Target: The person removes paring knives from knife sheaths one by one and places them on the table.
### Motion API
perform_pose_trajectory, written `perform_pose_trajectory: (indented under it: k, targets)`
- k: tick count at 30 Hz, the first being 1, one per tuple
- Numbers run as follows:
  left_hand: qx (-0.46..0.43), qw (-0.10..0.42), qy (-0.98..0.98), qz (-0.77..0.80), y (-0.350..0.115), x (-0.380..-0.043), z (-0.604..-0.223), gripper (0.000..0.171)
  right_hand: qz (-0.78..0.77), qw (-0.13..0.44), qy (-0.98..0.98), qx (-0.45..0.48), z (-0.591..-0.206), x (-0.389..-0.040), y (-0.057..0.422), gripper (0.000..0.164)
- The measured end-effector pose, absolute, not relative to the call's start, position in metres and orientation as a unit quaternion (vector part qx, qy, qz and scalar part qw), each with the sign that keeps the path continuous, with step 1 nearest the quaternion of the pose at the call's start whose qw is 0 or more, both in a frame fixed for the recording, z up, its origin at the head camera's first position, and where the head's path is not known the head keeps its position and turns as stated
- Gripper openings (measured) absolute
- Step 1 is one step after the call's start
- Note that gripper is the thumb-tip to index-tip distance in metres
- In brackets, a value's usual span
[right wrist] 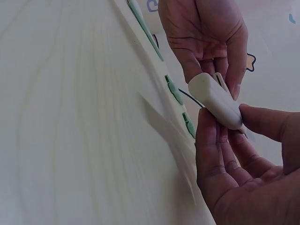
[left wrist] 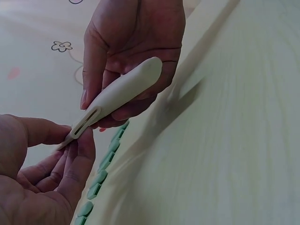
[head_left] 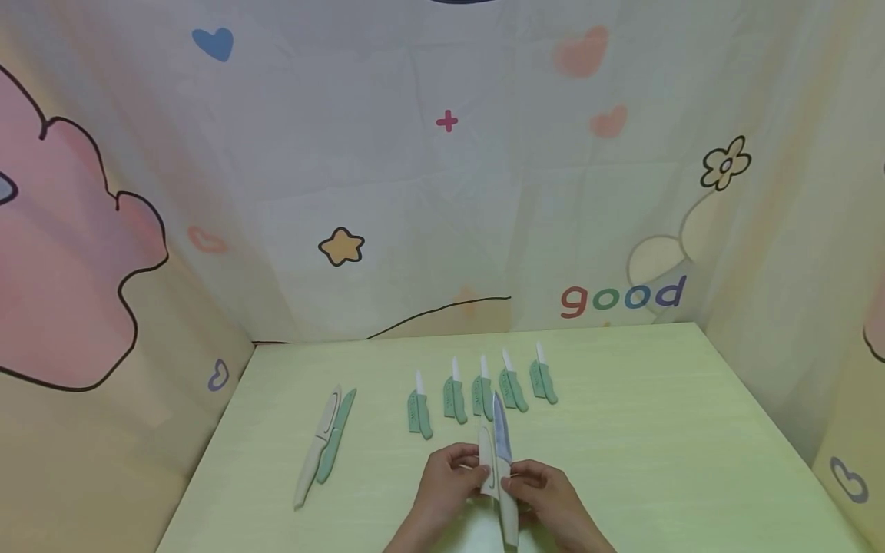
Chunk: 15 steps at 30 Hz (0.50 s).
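In the head view my left hand point(head_left: 444, 485) pinches a cream blade sheath point(head_left: 485, 452) between thumb and fingers. Right beside it, my right hand point(head_left: 551, 498) grips a kitchen knife point(head_left: 508, 513) by its cream handle, its bare grey blade pointing away from me. Knife and sheath lie side by side, held over the table. The left wrist view shows the slotted sheath point(left wrist: 87, 123) overlapping the handle, whose butt end faces the camera. Thumb and fingers of the right hand meet around the handle point(right wrist: 216, 104) in the right wrist view.
Beyond the hands, several small green-handled knives point(head_left: 455, 399) with white blades lie in a row. A cream knife point(head_left: 320, 445) and a green one point(head_left: 337, 436) lie together at the left. The pale table point(head_left: 657, 430) ends against a printed curtain point(head_left: 442, 192).
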State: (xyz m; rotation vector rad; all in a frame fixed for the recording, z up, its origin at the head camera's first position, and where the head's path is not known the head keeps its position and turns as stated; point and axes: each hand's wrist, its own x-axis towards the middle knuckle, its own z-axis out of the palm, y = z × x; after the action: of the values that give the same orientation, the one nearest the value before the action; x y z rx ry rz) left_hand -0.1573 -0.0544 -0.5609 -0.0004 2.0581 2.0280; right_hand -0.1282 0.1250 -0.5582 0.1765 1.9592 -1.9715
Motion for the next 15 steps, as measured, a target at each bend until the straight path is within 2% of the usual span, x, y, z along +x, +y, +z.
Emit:
perform_pose_trajectory:
  k: [7,15]
  targets:
    - [0.002,0.144,0.704,0.695,-0.051,-0.153,-0.562,0.027,-0.69,0.171,0.698,0.086,-0.562,-0.13,0.13,0.039]
    - [0.014,0.16,0.691,0.705,-0.047,-0.15,-0.566,0.028,-0.683,0.174,0.706,0.07,-0.558,-0.127,0.136,0.04]
